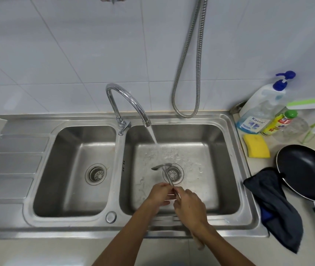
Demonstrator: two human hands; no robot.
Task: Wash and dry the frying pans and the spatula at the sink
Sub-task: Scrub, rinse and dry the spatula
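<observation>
A metal spatula (164, 170) is held over the right basin (216, 150) of the steel sink, its blade above the drain. My right hand (189, 205) grips its shaft, and the wooden handle end sticks out below my wrist. My left hand (159, 194) pinches the shaft just ahead of the right hand. Water runs from the curved tap (127, 101) into the right basin, beyond the blade. A black frying pan (306, 173) lies on the counter to the right of the sink, handle pointing toward me.
A dark cloth (273, 206) drapes over the sink's right rim beside the pan. A yellow sponge (256, 145), a pump bottle of soap (260, 110) and a yellow detergent bottle (276, 123) stand at the back right. The left basin (72, 169) holds nothing; a steel hose (191, 73) hangs on the wall.
</observation>
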